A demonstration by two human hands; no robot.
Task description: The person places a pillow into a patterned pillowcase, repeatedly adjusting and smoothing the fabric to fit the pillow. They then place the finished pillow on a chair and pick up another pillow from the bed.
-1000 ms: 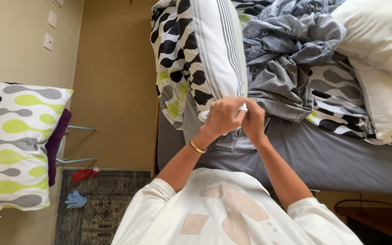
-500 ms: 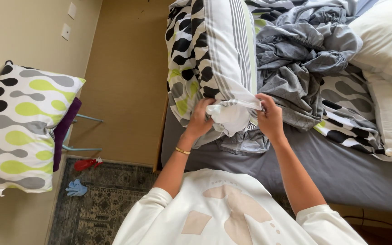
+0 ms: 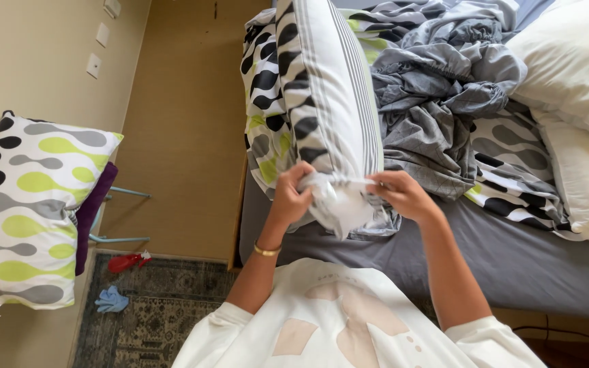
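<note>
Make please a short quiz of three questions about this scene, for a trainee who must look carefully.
1. True or false: both hands grip the end of the striped pillow.
2. Which wrist wears the gold bracelet? A) left B) right C) neither
3. What lies crumpled on the bed beyond the pillow?

Key
1. True: the left hand and right hand pinch the near end of the striped pillow.
2. A: the gold bracelet sits on the left wrist.
3. A grey sheet, bunched on the bed.
</note>
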